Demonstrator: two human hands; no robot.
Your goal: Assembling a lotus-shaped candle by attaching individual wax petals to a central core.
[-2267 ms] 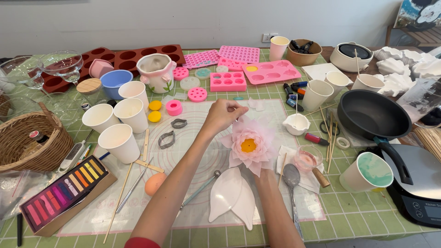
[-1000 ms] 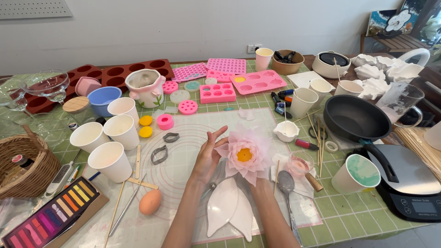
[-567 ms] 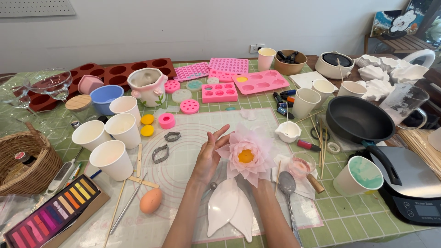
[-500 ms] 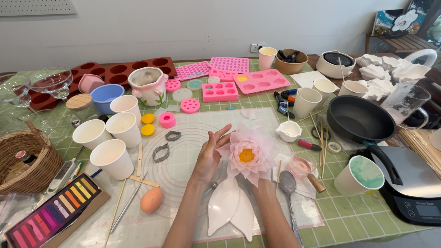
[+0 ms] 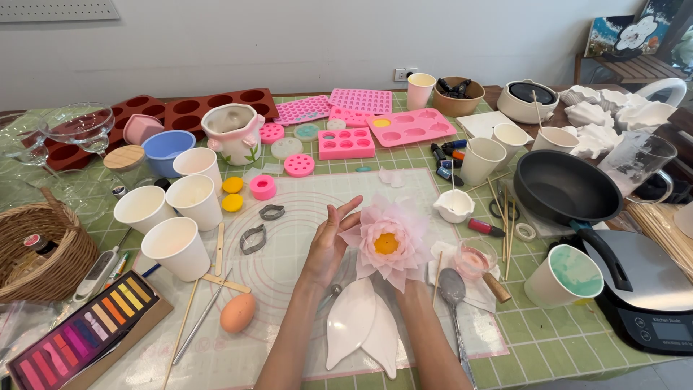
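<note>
At frame centre, the flower (image 5: 388, 243) looks fully formed; the right hand (image 5: 413, 289) grips it underneath, the left hand (image 5: 330, 242) touches its petals, fingers spread.

Right hand (image 5: 411, 289) mostly hidden behind pink flower (image 5: 388, 243); grip not visible. Kitchen scale (image 5: 653, 303) and pastel box (image 5: 79, 336) cut by frame edges.

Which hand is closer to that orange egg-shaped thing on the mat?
Left. The left hand is open beside the pink flower, right of the egg-shaped thing; the right hand, under the flower, sits farther away.
</note>
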